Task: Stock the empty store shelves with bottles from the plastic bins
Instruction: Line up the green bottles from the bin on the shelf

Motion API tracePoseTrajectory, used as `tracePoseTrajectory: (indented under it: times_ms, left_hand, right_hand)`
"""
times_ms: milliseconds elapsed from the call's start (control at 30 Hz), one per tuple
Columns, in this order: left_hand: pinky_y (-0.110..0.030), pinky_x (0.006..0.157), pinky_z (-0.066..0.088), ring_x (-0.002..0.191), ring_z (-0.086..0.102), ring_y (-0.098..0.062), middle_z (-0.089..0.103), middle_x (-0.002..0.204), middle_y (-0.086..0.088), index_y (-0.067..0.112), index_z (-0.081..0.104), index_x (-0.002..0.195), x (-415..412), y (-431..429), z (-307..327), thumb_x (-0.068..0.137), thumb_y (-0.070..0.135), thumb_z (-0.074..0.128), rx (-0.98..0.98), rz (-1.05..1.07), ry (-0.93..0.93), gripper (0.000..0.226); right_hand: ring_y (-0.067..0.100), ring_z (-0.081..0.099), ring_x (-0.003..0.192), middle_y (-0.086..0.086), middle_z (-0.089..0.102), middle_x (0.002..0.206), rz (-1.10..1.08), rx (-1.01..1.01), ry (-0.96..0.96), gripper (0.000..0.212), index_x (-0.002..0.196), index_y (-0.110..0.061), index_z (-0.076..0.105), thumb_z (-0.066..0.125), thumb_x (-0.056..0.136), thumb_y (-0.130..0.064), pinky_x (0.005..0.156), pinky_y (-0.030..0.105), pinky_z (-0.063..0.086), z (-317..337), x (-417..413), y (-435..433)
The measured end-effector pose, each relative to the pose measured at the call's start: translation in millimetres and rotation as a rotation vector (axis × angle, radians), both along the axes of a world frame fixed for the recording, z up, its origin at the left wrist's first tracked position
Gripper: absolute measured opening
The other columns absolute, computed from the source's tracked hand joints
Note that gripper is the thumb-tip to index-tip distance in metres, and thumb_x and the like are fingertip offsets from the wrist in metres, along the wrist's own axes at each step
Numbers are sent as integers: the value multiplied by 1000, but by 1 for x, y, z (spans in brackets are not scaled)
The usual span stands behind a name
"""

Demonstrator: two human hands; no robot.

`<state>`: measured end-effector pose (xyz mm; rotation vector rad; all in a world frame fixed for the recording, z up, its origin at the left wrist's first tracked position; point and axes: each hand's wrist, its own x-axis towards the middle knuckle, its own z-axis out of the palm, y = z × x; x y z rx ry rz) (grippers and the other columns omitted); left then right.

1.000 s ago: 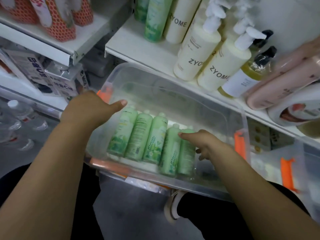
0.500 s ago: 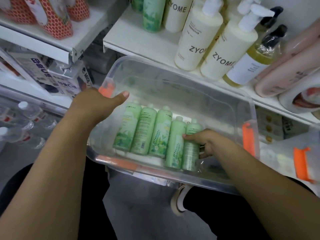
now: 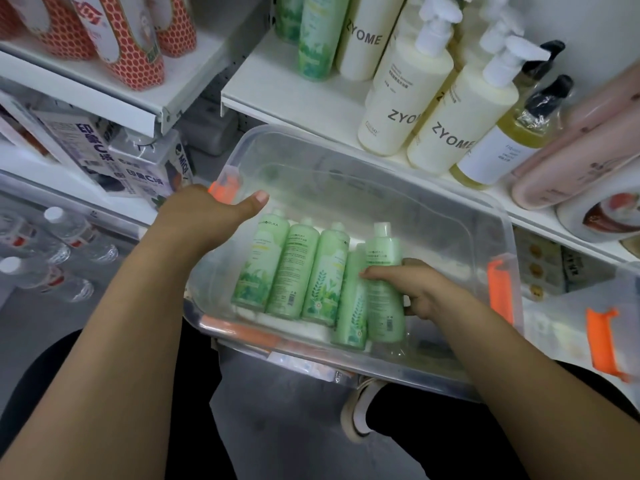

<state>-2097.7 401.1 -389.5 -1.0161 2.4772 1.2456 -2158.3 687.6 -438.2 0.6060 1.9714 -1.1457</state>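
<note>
A clear plastic bin (image 3: 398, 188) with orange latches sits in front of me, below the white shelf (image 3: 277, 81). Several green bottles (image 3: 294, 271) lie side by side on its floor. My right hand (image 3: 415, 289) grips the rightmost green bottle (image 3: 384, 289), which is raised a little above its neighbours. My left hand (image 3: 211, 216) holds the bin's left rim by the orange latch (image 3: 225, 188), thumb over the edge. On the shelf above stand green bottles (image 3: 315, 36) and cream ZYOME pump bottles (image 3: 405, 98).
Pink bottles (image 3: 571, 157) and a yellow pump bottle (image 3: 505, 143) crowd the shelf's right part. Red honeycomb packs (image 3: 138, 46) fill the upper left shelf. Cartons (image 3: 138, 168) and water bottles (image 3: 69, 237) sit lower left. A second bin (image 3: 606, 341) stands at right.
My right hand closed round the rightmost green bottle and lifted its top end up from the row. The left hand stayed on the bin's rim.
</note>
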Motion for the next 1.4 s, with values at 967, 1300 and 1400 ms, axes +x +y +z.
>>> tracePoseTrajectory:
  times_ms: [967, 1300, 1400]
  left_hand:
    - [-32, 72, 38, 96, 54, -31, 59, 125, -19, 0, 55, 126, -4, -20, -6, 78, 74, 60, 106, -83, 39, 88]
    - [-30, 76, 39, 101, 57, -29, 60, 119, -13, 4, 54, 128, -5, -21, -5, 83, 70, 58, 127, -84, 91, 80]
    - [-32, 62, 38, 69, 52, -23, 51, 74, -6, 10, 54, 83, -10, -24, -10, 82, 71, 57, 166, -12, 152, 62]
  right_hand:
    - [26, 65, 73, 16, 64, 84, -55, -736, 137, 71, 125, -8, 55, 84, 68, -37, 63, 35, 60, 134, -10, -131]
    - [19, 69, 110, 6, 69, 127, 81, -555, 600, 64, 137, -12, 57, 83, 79, -16, 78, 39, 61, 193, -95, -193]
    - [19, 70, 104, 4, 73, 118, 64, -507, 678, 65, 133, -13, 55, 85, 76, -10, 85, 46, 57, 190, -117, -211]
